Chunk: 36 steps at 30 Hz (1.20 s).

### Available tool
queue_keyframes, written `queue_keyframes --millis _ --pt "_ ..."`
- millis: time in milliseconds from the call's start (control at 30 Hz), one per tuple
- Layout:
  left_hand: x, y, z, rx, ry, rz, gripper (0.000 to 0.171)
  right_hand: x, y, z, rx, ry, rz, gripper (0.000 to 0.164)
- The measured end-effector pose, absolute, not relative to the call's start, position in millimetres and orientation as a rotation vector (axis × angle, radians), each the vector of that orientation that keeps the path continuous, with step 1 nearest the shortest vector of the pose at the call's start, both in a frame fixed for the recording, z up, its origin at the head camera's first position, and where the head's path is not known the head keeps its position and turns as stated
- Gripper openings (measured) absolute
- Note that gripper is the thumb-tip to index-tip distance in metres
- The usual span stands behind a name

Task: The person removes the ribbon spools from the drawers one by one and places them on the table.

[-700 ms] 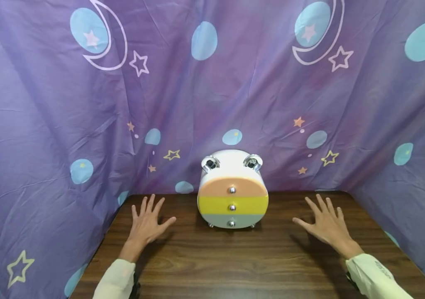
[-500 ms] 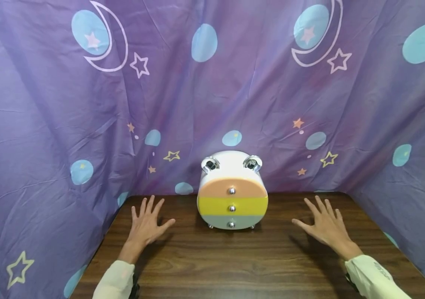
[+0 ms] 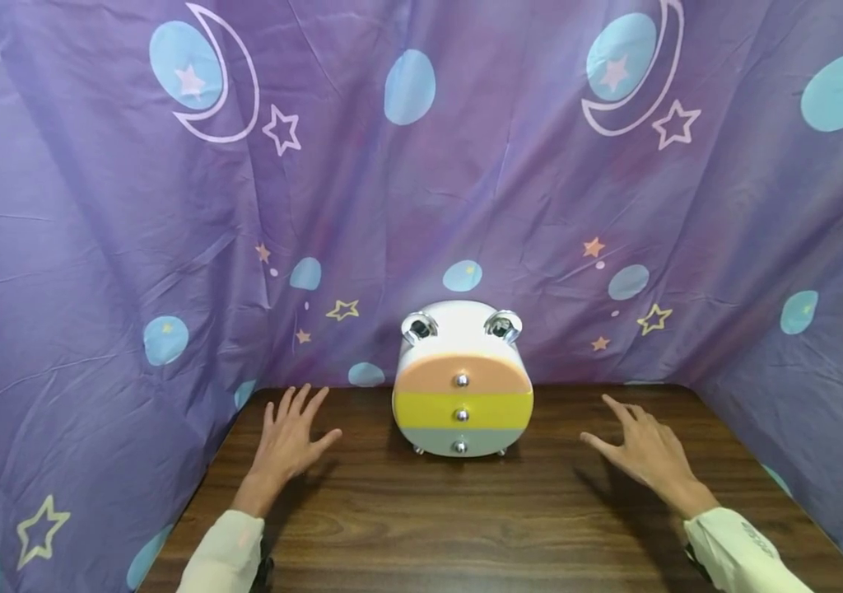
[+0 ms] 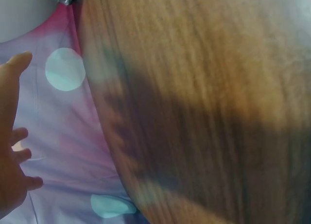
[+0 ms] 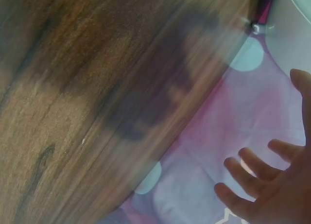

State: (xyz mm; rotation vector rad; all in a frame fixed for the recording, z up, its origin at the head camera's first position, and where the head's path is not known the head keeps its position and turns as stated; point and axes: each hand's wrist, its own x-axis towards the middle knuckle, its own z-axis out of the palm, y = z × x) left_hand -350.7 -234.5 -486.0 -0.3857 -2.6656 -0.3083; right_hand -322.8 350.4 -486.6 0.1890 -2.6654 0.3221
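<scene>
The left hand (image 3: pixel 288 442) is free, fingers and thumb spread, to the left of the small drawer chest (image 3: pixel 463 397); the right hand (image 3: pixel 649 450), also free, holds its thumb apart from its fingers, to the right of the chest. Both are well apart from it, above the wooden table (image 3: pixel 458 515), casting shadows (image 4: pixel 170 122). The chest stands upright between them, with orange, yellow and grey-green drawer fronts (image 3: pixel 421 408), each bearing a round metal knob (image 3: pixel 462 415). Pale sleeves (image 3: pixel 223 550) lie nearer than the chest; behind it hangs a purple cloth (image 3: pixel 340 198) printed with stars.
</scene>
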Motion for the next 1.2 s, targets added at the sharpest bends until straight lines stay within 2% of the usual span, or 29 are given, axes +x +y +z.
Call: queue_keyframes --millis 267,600,900,1200 --pt "-359 -231 -472 -0.479 -2.567 -0.271 0.077 -323 349 -482 0.196 -2.590 0.371 0.083" --pt "-374 -216 -437 -0.653 -2.341 -0.286 0.069 -323 337 -474 0.344 -2.309 0.397 0.067" --pt "-390 -197 -406 -0.824 -2.168 -0.254 0.067 -323 314 -455 0.438 -2.192 0.387 0.065" --pt "-398 -178 -376 -0.882 -2.126 -0.238 0.066 -323 285 -434 0.594 -2.071 0.376 0.060"
